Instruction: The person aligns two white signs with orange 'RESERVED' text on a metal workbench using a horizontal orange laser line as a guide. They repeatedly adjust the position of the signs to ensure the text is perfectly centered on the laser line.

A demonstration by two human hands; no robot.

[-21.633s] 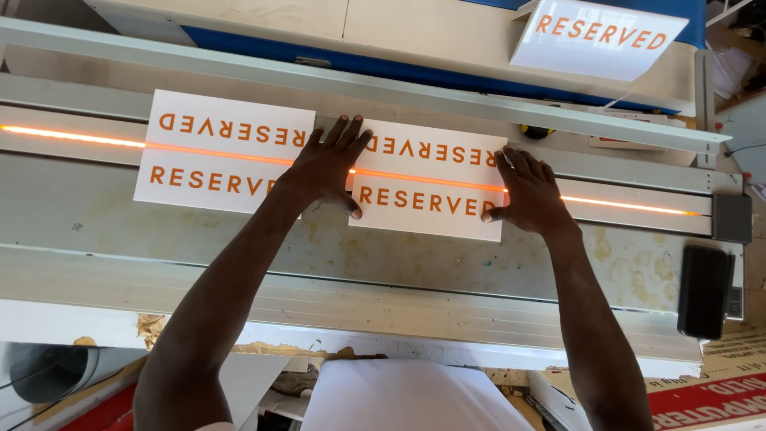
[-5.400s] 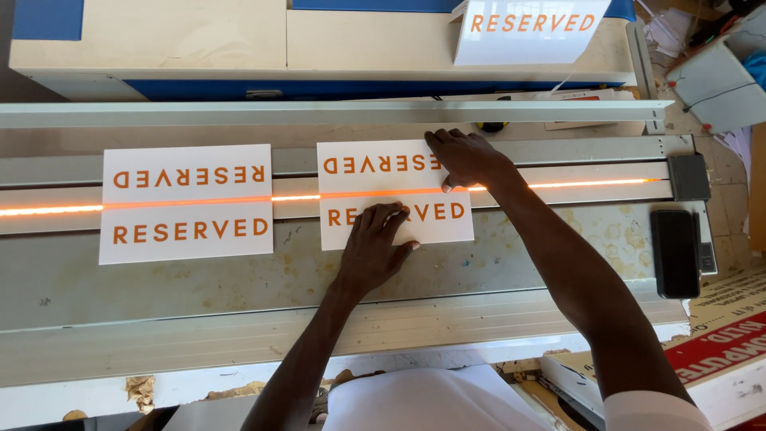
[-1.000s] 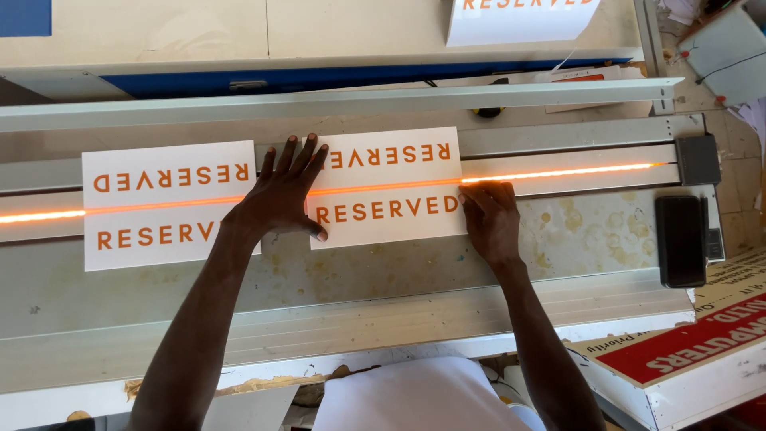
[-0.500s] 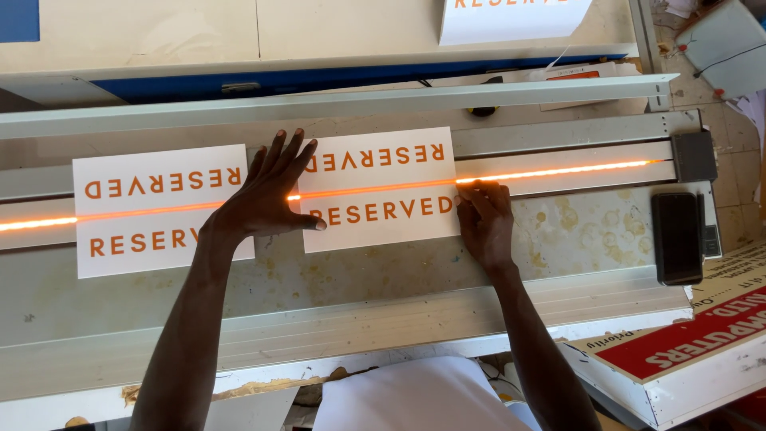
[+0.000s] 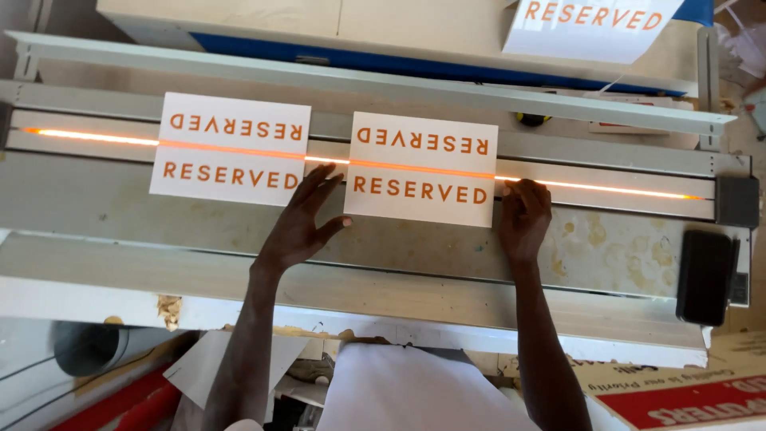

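Two white rectangular sign sheets with orange lettering lie flat across a glowing orange heating line (image 5: pixel 606 188) on a long grey bending machine (image 5: pixel 199 231). My left hand (image 5: pixel 303 225) rests fingers spread at the left edge of the right sheet (image 5: pixel 421 168), in the gap between it and the left sheet (image 5: pixel 230 148). Fingers curled, my right hand (image 5: pixel 523 219) touches the right sheet's right edge near its lower corner. Neither hand grips anything.
A folded white sign (image 5: pixel 590 28) stands on the wooden top at the back right. A black control box (image 5: pixel 705 275) sits at the machine's right end. A long metal bar (image 5: pixel 359 80) runs behind the sheets. A red and white carton (image 5: pixel 686 399) lies at bottom right.
My left hand has slid off the right sheet to its left edge. My right hand has moved from the sheet's corner to just outside its right edge. The camera view shifted.
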